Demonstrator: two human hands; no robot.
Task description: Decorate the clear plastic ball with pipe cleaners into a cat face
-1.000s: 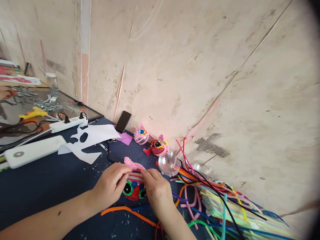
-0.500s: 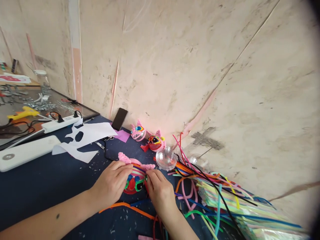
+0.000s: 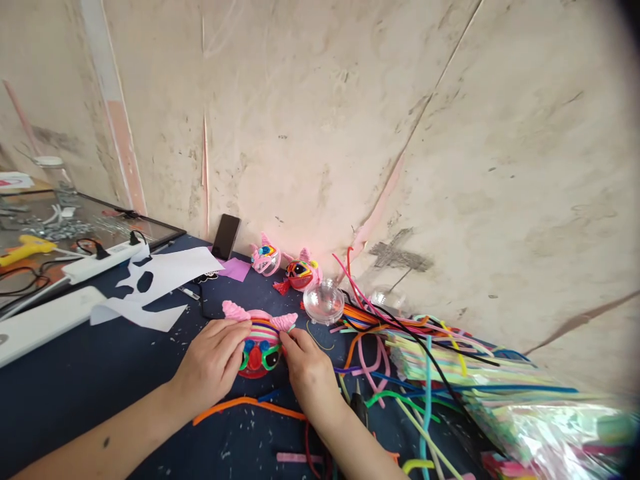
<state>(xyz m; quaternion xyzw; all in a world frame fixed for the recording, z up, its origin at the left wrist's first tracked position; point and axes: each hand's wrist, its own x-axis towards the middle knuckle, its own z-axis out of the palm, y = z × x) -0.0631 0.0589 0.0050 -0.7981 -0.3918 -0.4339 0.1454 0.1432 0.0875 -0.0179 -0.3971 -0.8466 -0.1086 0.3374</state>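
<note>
Ears [image 3: 235, 311], ridged cones, top a rounded, striped head [image 3: 263, 335].

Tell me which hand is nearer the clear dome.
Right. The right hand is in front of the clear dome; the left hand is farther away, to its left.

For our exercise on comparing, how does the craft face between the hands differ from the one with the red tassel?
The held face is between the left hand and right hand; the tasselled face sits untouched near the wall. The held face has green-rimmed eyes; the tasselled face's visible eye has yellow near it. Both have pink ears and red parts.
</note>
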